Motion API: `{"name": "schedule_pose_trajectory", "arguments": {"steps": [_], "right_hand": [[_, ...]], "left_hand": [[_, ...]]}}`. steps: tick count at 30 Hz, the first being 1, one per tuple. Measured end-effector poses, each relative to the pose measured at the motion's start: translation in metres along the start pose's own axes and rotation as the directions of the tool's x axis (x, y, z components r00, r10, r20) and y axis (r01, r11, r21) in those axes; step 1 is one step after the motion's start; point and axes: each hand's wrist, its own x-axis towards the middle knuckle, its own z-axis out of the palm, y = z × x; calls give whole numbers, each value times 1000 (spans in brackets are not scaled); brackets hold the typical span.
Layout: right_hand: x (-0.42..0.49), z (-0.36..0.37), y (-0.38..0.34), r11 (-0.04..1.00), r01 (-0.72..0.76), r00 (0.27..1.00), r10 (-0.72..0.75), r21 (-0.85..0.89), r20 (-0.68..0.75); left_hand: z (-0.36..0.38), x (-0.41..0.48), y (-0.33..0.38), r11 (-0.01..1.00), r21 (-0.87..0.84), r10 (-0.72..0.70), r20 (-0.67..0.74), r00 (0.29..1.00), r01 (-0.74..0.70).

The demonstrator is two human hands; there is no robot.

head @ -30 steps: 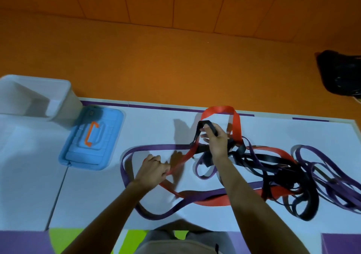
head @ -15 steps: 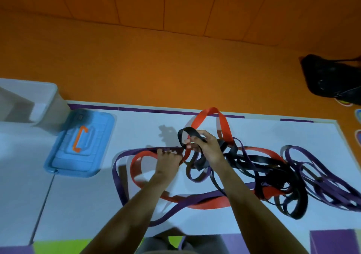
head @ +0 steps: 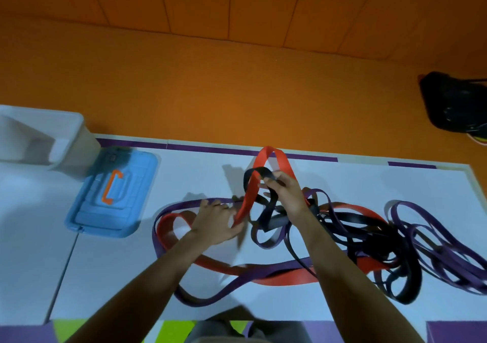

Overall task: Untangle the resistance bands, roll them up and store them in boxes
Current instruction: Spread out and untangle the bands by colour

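Observation:
A tangle of resistance bands lies on the white mat. A wide red band arches up at the middle. My right hand is shut on a black band and lifts its loop above the mat. My left hand pinches the red band where it slopes down beside the black loop. A long purple band curls round the left and front. More black bands and thin purple bands pile up at the right.
An open white box stands at the far left edge. Its blue lid with an orange handle lies flat beside it. A black bag rests on the orange floor at the far right. Coloured mat tiles border the near edge.
My left hand has moved right along the red band toward the black loop. A red loop now lies spread at the left. My right hand keeps the black loop raised.

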Motion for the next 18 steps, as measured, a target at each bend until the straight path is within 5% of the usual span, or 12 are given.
{"name": "schedule_pose_trajectory", "arguments": {"steps": [3, 8, 11, 15, 18], "right_hand": [[-5, -3, 1, 998, -34, 997, 31, 52, 65], [-5, -7, -2, 991, -76, 993, 66, 107, 93], [4, -7, -5, 995, -17, 999, 13, 95, 37], [23, -8, -13, 983, 27, 997, -14, 182, -73], [36, -15, -25, 949, 44, 994, -9, 314, -112]], "left_hand": [[-14, 25, 37, 971, -212, -138, -108, 985, 112], [-8, 40, 55, 941, -247, -263, -105, 959, 231], [-5, 26, 49, 963, -270, -74, -248, 966, 4], [19, -16, 19, 919, -38, 372, -250, 894, -393], [31, -47, -13, 927, 46, 373, -211, 903, -373]]}}
